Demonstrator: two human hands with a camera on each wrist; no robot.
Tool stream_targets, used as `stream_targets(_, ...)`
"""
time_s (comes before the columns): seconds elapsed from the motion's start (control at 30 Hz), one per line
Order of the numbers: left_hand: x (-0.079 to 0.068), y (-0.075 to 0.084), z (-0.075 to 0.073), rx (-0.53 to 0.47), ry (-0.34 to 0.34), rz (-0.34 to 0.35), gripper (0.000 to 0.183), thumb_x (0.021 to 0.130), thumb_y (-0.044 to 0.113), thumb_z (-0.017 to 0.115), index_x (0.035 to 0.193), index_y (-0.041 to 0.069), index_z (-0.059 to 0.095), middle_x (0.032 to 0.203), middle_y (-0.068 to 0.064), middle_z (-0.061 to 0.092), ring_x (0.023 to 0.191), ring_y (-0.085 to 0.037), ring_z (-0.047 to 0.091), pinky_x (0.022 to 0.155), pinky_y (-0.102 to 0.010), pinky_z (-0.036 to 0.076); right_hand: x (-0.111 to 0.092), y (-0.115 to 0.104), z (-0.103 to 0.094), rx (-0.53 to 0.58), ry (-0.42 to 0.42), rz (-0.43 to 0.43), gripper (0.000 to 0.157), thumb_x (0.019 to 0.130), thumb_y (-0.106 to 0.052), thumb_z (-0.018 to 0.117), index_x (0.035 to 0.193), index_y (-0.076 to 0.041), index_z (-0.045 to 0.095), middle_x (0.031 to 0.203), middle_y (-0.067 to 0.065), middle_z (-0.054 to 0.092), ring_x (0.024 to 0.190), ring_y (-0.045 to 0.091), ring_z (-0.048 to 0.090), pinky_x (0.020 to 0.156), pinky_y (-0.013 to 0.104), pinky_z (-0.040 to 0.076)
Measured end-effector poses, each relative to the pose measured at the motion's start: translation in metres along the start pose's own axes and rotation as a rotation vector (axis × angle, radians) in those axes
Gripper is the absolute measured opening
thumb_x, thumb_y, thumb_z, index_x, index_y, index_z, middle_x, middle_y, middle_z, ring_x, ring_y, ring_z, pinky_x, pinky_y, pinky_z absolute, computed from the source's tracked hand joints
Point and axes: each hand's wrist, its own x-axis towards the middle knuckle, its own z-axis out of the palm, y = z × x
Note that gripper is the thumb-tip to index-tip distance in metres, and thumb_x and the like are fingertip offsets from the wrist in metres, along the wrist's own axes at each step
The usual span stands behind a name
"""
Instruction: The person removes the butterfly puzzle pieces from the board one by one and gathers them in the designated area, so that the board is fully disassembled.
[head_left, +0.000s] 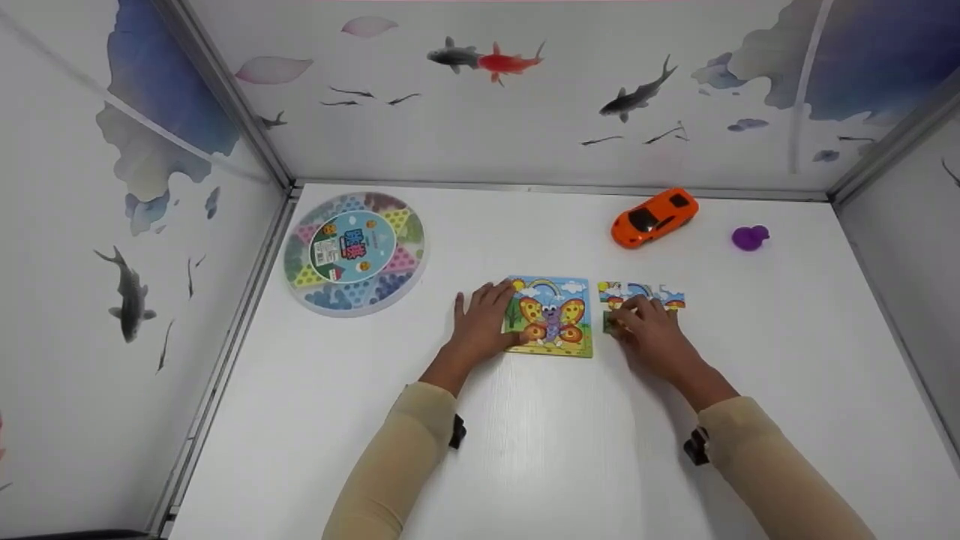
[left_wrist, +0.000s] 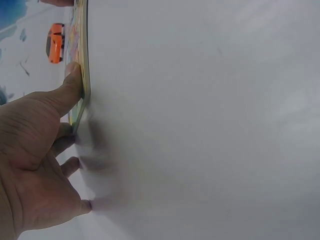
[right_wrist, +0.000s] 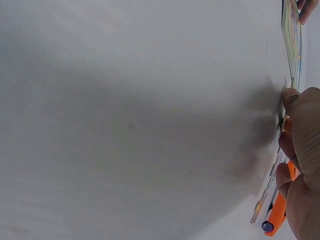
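Note:
A square butterfly picture puzzle board (head_left: 551, 311) lies flat on the white table. My left hand (head_left: 482, 324) rests at its left side, fingers spread, the thumb (left_wrist: 70, 90) over the near edge of the board. To the right of the board my right hand (head_left: 656, 337) pinches a small dark green puzzle piece (head_left: 607, 322) close over the table. Its fingers cover most of that piece. Just beyond them lie several puzzle pieces (head_left: 671, 298) in a row, showing part of a rainbow; the right hand overlaps their lower edge in the head view.
A round Chinese checkers box (head_left: 409, 285) with a clear lid lies at the back left. An orange toy car (head_left: 655, 217) stands at the back right, with a small purple toy duck (head_left: 750, 238) beside it. Printed panels (head_left: 525, 135) wall the table in.

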Motion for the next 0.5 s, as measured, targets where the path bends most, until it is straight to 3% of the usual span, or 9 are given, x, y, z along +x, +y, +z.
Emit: stream_targets(0.5, -0.0014, 0.0021, -0.0017, -0.021, 0.006, 0.004, 0.093, 0.101, 0.056, 0.078, 0.176, 0.022, 0.033, 0.185, 0.004, 0.026, 0.172, -0.028, 0.021, 0.137, -0.072, 0.008, -0.0002, 0.0013, -0.0011, 0.02, 0.007, -0.02, 0.035, 0.107, -0.013, 0.074, 0.142, -0.018, 0.072, 0.14, 0.014, 0.06, 0.129, 0.038, 0.052, 0.115, 0.07, 0.046)
